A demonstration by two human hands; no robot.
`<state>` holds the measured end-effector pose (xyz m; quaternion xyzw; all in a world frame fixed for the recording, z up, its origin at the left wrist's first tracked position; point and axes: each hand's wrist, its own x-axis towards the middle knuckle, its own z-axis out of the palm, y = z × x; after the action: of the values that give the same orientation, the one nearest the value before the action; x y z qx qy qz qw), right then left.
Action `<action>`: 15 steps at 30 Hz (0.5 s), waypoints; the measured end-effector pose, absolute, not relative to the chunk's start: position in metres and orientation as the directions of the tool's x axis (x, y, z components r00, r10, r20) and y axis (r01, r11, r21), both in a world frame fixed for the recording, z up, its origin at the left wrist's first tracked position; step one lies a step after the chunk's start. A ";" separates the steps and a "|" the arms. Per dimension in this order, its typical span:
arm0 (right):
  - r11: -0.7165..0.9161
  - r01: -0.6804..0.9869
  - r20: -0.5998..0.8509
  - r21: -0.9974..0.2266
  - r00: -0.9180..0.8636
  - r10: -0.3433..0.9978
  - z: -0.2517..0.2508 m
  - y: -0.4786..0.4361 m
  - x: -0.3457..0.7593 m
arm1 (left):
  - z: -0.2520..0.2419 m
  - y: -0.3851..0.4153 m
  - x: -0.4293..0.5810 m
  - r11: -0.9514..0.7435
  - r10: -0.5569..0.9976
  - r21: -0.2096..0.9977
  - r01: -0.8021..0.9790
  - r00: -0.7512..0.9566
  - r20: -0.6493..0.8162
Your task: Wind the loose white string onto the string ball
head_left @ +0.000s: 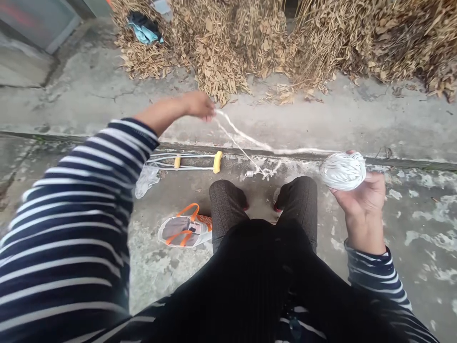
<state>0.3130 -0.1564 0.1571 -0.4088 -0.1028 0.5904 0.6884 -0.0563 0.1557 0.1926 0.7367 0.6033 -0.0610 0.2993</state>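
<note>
My right hand (pixel 360 202) is held up at the right with its fingers wrapped round a white ball of string (pixel 342 170). A white strand (pixel 264 145) runs from the ball leftward to my left hand (pixel 198 105), which is stretched out ahead and pinched shut on the strand. A second thin strand drops from my left hand to a small tangle of string (pixel 266 172) on the concrete in front of my knees (pixel 228 195). Both arms wear dark sleeves with white stripes.
A crutch with yellow pads (pixel 189 162) lies on the ground beyond my knees. An orange-handled bag (pixel 183 231) sits at my left, with a clear plastic bag (pixel 146 180) near it. Piles of dry stalks and leaves (pixel 250 43) line the far side, with a blue cloth (pixel 144 28) on them.
</note>
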 end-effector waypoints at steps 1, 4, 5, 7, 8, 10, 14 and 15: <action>-0.037 -0.731 -0.342 -0.682 0.273 0.899 0.158 -0.155 0.310 | 0.196 0.173 -0.053 -0.068 0.908 0.415 0.907 0.229 -0.351; -0.035 -0.727 -0.312 -0.686 0.250 0.917 0.163 -0.152 0.303 | 0.206 0.199 -0.010 -0.120 0.958 0.730 0.673 0.272 -0.092; -0.027 -0.724 -0.295 -0.689 0.247 0.923 0.165 -0.152 0.302 | 0.211 0.196 0.013 -0.180 0.947 0.810 0.558 0.322 -0.011; -0.026 -0.719 -0.272 -0.694 0.229 0.935 0.167 -0.152 0.302 | 0.219 0.175 0.060 -0.306 0.888 0.854 0.420 0.450 0.097; -0.030 -0.717 -0.266 -0.697 0.218 0.939 0.167 -0.152 0.303 | 0.221 0.160 0.081 -0.355 0.856 0.850 0.390 0.501 0.128; -0.043 -0.713 -0.260 -0.700 0.197 0.945 0.165 -0.153 0.305 | 0.218 0.127 0.110 -0.462 0.743 0.813 0.353 0.655 0.138; -0.059 -0.714 -0.248 -0.697 0.163 0.955 0.158 -0.153 0.307 | 0.172 0.092 0.099 -0.591 0.592 0.652 0.475 0.805 -0.050; -0.062 -0.717 -0.244 -0.694 0.154 0.958 0.156 -0.153 0.307 | 0.156 0.092 0.085 -0.590 0.613 0.596 0.545 0.783 -0.110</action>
<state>0.3067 -0.1528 0.1559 -0.3667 -0.1640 0.6295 0.6651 0.0849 0.0923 0.1557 0.8900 0.3253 0.0532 0.3151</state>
